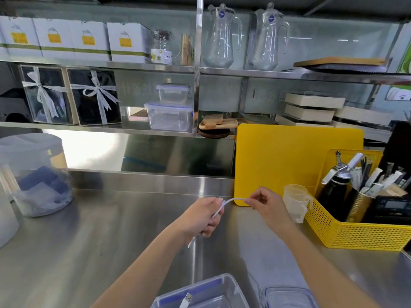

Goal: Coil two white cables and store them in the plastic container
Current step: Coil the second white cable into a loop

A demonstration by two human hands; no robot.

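Note:
A white cable (231, 200) stretches in a short arc between my two hands above the steel counter. My left hand (203, 216) grips one stretch of it, with a loose end hanging down below the fist. My right hand (265, 204) pinches the other end between thumb and fingers. At the bottom edge stands a clear plastic container (231, 285) with a blue-trimmed rim; a white USB plug (186, 300) of another cable lies inside it. The container's clear lid (289, 296) lies to its right.
A yellow perforated basket (355, 234) with utensils, a dispenser and a measuring cup (297, 203) stands at the right. A yellow cutting board (278, 161) leans behind it. A large clear tub (35, 174) sits at the left. Shelves above carry boxes, jugs and lidded containers.

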